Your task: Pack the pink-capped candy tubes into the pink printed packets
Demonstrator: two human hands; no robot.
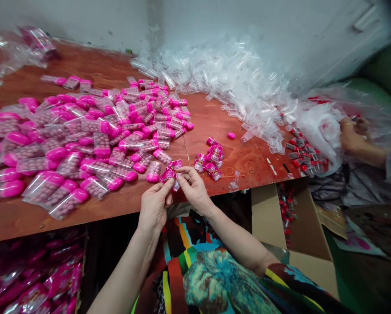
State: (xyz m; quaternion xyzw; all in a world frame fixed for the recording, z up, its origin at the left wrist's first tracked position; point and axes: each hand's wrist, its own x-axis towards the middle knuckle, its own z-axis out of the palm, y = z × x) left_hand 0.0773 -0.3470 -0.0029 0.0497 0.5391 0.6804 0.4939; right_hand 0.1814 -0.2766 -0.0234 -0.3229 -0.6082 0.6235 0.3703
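My left hand (155, 203) and my right hand (195, 189) meet above the front edge of the table. Both have fingers pinched on a small, shiny pink printed wrapper (171, 171). A clear bit shows below it between the fingers; whether it belongs to the wrapper I cannot tell. Just to the right lies a small heap of similar pink printed wrappers (214, 157). Left of my hands spreads a big pile of clear containers with pink caps (100, 144), filled with small pinkish balls. The nearest one (154, 171) stands close to my left fingers.
Empty clear containers (215, 72) are heaped along the wall. A loose pink cap (231, 135) lies on the reddish wooden table (211, 115). At right, another person's arm (362, 144) reaches by a plastic bag and red-capped containers (304, 152). Below stands an open cardboard box (269, 213).
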